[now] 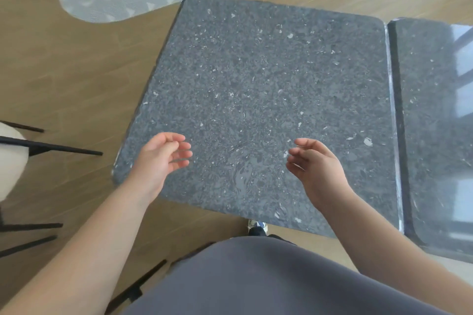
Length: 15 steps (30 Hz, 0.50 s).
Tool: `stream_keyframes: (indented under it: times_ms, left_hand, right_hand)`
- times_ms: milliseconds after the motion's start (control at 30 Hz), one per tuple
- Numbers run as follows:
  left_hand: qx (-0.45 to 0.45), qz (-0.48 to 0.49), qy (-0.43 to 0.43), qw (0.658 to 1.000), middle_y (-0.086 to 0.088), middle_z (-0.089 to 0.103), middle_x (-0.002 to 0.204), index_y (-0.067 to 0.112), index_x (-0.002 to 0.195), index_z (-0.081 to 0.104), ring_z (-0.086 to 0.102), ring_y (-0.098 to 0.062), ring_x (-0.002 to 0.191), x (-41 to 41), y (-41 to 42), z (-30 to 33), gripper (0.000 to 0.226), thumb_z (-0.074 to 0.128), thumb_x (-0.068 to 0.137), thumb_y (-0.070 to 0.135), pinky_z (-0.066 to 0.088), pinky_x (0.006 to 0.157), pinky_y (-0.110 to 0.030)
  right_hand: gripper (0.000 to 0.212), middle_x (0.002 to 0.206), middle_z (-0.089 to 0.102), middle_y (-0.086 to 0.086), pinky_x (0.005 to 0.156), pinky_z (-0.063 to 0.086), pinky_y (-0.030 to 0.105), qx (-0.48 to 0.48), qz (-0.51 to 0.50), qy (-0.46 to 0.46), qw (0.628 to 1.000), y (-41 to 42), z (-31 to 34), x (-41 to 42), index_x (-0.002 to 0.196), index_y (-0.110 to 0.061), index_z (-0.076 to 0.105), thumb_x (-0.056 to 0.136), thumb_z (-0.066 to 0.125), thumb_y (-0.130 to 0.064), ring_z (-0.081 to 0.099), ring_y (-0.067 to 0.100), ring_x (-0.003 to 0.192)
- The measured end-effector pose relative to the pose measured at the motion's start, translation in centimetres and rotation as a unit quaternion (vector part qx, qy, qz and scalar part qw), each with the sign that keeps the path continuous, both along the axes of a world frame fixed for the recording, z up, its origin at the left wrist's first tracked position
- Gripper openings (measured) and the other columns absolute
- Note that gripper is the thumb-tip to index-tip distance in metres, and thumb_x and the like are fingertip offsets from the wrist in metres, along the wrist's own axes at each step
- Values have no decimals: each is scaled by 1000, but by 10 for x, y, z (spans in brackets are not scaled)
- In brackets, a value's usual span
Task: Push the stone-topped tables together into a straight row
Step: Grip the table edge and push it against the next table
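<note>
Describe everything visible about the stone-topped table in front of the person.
The near table has a dark grey speckled stone top, roughly square with rounded corners and a polished look. Its base is hidden beneath the top. It stands on wood flooring, its right edge beside a second table, a thin seam between them. The left hand and right hand hover over its near part, seemingly not touching.

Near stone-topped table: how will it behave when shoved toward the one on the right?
Probably heavy: the near table has a thick, rigid-looking stone slab top. The polished top looks slippery, so the left hand and right hand, both hovering open, would likely do better gripping the edge. On the wood floor it should slide, not roll; its legs are hidden.
</note>
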State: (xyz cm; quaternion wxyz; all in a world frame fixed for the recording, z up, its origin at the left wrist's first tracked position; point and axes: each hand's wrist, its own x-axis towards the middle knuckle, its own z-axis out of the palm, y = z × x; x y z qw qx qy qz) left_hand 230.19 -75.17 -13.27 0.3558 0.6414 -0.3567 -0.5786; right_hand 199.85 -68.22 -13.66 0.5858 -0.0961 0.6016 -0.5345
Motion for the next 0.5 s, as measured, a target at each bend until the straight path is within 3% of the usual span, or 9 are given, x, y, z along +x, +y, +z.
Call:
stream_keyframes:
  times_ms: [233,500]
  left_hand:
    - [-11,23,3,1000,-5,72,87,13,97,64,71,-19,79,36,-44,-1,25,43,103,1,57,74,-36]
    - [-55,-138,29,989,-2,73,85,13,97,64,71,-20,79,74,-139,-4,26,43,101,-1,58,74,-33]
  right_hand:
    - [29,74,66,0,67,55,27,-13,28,49,998,-55,8,34,95,-13,64,92,43,7,61,16,66]
    - [30,75,66,-1,69,55,29,-28,-107,88,990,-92,-1,101,97,-14,64,92,43,7,62,16,67]
